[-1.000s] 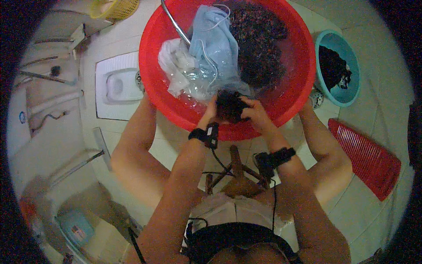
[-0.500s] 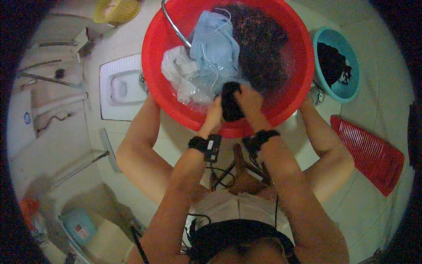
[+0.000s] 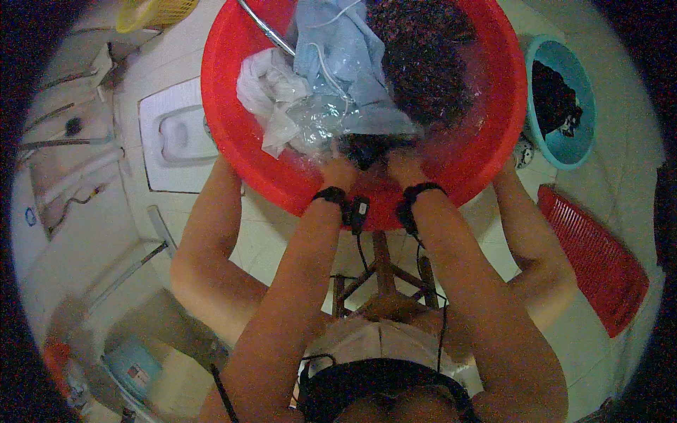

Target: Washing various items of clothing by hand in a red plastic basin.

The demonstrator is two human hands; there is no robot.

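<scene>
A large red basin [image 3: 224,106] of water stands between my legs. Dipped at its near side is a small black cloth [image 3: 368,149], held between my left hand [image 3: 340,173] and my right hand [image 3: 403,168]. Both hands are closed on it, one at each end, their fingertips partly under water. Just beyond the cloth floats a light blue garment [image 3: 335,53] with white cords. White wet fabric [image 3: 271,88] lies left of it, and a dark speckled garment [image 3: 427,67] soaks on the right.
A shiny metal tube [image 3: 264,27] reaches into the basin from the far left. At right stand a teal basin [image 3: 582,144] with black clothes and a red ribbed washboard [image 3: 596,261]. A squat toilet [image 3: 180,137] is at left, a yellow basket [image 3: 159,10] beyond it.
My hands have lowered the black cloth from above the water down into it, and they have moved apart, stretching it sideways. My view has shifted slightly.
</scene>
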